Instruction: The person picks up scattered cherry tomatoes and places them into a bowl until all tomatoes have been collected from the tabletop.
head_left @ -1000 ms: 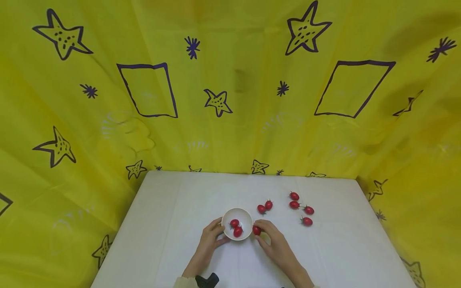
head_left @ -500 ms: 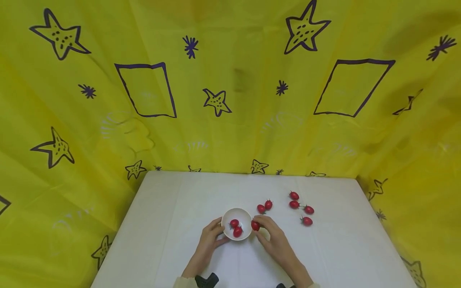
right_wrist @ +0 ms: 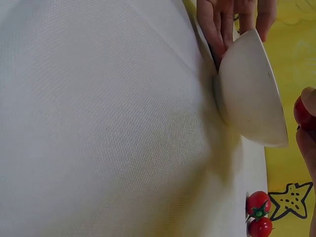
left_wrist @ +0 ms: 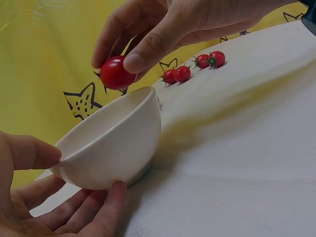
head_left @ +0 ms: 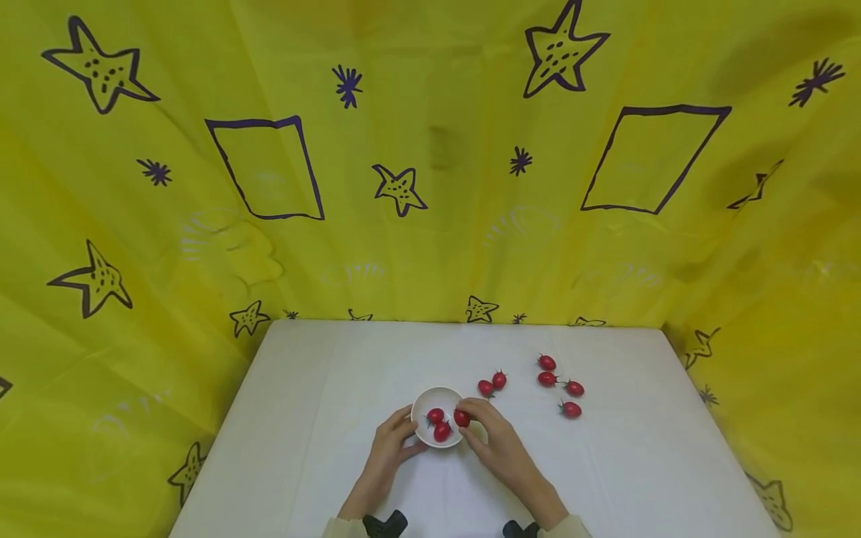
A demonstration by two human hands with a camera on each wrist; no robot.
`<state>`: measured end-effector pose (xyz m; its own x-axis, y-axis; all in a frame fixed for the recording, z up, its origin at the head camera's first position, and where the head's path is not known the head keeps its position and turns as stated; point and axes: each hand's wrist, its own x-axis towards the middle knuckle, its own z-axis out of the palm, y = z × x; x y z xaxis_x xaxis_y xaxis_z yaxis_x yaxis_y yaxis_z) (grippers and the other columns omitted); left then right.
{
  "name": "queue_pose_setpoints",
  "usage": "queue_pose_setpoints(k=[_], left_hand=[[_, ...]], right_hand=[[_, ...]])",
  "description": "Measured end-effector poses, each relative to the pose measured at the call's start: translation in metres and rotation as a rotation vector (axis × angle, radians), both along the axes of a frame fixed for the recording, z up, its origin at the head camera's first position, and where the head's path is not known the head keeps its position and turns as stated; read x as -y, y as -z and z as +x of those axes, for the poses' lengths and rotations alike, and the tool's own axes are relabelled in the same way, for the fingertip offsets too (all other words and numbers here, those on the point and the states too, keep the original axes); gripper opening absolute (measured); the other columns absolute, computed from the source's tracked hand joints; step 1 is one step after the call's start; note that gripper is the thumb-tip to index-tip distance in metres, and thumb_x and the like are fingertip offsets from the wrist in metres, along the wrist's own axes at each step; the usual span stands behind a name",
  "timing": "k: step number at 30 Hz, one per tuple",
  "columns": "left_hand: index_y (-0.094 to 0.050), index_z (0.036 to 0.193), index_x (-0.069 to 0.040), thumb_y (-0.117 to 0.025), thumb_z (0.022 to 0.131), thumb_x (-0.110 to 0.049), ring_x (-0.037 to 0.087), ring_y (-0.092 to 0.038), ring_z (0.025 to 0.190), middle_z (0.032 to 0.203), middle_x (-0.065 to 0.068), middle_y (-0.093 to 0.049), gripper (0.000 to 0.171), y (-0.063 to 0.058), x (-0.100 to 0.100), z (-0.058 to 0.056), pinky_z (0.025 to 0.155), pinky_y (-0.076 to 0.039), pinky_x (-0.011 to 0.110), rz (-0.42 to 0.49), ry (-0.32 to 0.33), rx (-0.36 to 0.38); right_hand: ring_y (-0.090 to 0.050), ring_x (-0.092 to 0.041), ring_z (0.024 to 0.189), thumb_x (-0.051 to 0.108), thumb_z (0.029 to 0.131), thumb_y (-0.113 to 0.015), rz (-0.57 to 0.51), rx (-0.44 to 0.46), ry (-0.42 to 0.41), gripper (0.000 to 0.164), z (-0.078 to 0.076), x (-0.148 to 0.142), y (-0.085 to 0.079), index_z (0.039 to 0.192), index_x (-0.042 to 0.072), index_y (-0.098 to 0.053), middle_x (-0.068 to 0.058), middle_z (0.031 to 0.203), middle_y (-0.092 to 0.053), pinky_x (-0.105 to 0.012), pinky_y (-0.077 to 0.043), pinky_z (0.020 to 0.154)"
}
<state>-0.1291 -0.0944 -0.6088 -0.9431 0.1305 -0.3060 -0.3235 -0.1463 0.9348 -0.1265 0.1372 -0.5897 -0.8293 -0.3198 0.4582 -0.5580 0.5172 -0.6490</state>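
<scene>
A small white bowl [head_left: 429,400] stands on the table with two cherry tomatoes [head_left: 442,432] inside. My left hand [head_left: 389,450] holds its left side, thumb at the rim and fingers against the lower wall, as the left wrist view shows. Between thumb and fingers, my right hand [head_left: 503,453] pinches another cherry tomato [left_wrist: 115,73] over the bowl's right rim. The left wrist view has this tomato above the rim, apart from the bowl [left_wrist: 118,143]. In the right wrist view the bowl [right_wrist: 252,94] hides its contents, and only part of the held tomato [right_wrist: 303,114] shows.
Two cherry tomatoes [head_left: 486,388] lie together just behind and right of the bowl. Several more tomatoes [head_left: 571,409] lie farther right. A white cloth covers the table [head_left: 350,359], and a yellow curtain [head_left: 444,246] with drawn stars surrounds its back and sides.
My right hand has lifted the pinched tomato from beside the bowl and moved it left, over the rim. The left hand stays on the bowl. The head view has shifted slightly.
</scene>
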Motion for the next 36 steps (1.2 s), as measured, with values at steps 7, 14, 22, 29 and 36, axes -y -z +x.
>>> queue_pose_setpoints(k=[7,14,22,29,36], left_hand=[[-0.045,0.152,0.007,-0.055,0.105,-0.016,0.035,-0.062,0.131,0.153,0.035,-0.047,0.053,-0.001,0.000,0.001,0.101,-0.064,0.047,0.001,0.004,-0.015],[-0.043,0.153,0.008,-0.054,0.106,-0.016,0.042,-0.059,0.134,0.154,0.036,-0.045,0.054,-0.004,-0.001,0.001,0.101,-0.064,0.047,-0.009,0.007,-0.033],[-0.041,0.153,0.010,-0.053,0.106,-0.017,0.047,-0.057,0.135,0.153,0.037,-0.045,0.054,-0.006,-0.001,0.006,0.101,-0.064,0.046,-0.021,0.018,-0.037],[-0.041,0.153,0.009,-0.053,0.106,-0.017,0.047,-0.057,0.135,0.153,0.038,-0.044,0.054,-0.003,0.000,0.005,0.099,-0.065,0.045,-0.011,0.015,-0.045],[-0.041,0.153,0.008,-0.052,0.107,-0.017,0.045,-0.058,0.135,0.154,0.037,-0.043,0.054,0.002,0.001,0.003,0.100,-0.065,0.044,-0.013,0.019,-0.043]], right_hand=[[-0.067,-0.022,0.124,0.002,0.088,-0.081,0.066,0.076,0.019,0.044,-0.005,0.006,-0.001,0.130,0.006,-0.067,-0.006,0.132,-0.069,-0.040,-0.060,0.108],[-0.061,-0.025,0.134,0.006,0.091,-0.079,0.109,0.171,0.020,0.044,-0.008,0.010,-0.002,0.133,0.009,-0.066,-0.006,0.137,-0.067,-0.044,-0.055,0.113],[-0.063,-0.027,0.132,0.009,0.092,-0.078,0.226,0.112,0.019,0.041,-0.007,0.017,-0.003,0.132,0.008,-0.067,-0.008,0.136,-0.066,-0.042,-0.057,0.112],[-0.065,-0.027,0.127,0.008,0.090,-0.080,0.277,0.058,0.021,0.042,-0.011,0.022,-0.002,0.130,0.006,-0.067,-0.010,0.133,-0.067,-0.043,-0.059,0.109],[-0.066,-0.026,0.125,0.008,0.091,-0.080,0.280,0.082,0.007,0.042,-0.013,0.026,-0.005,0.131,0.005,-0.067,-0.010,0.132,-0.067,-0.043,-0.059,0.109]])
